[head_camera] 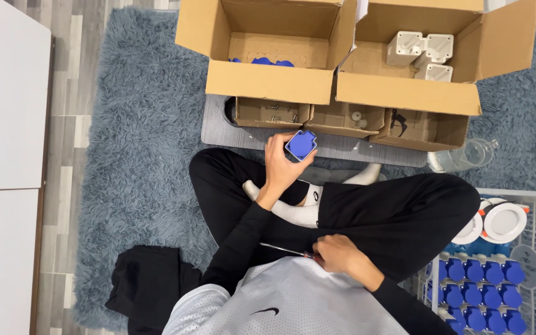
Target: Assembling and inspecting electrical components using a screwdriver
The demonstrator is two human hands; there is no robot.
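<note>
Ahead of your knees two large brown cardboard boxes stand side by side with flaps open: the left box [268, 43] shows blue parts along its floor, the right box [417, 56] holds white plastic blocks. Just before them, on a grey board, you have three small open brown trays in a row: the left tray [272, 113] with small metal bits, the middle tray [347, 120] with pale round pieces, the right tray [422, 127] with something dark.
</note>
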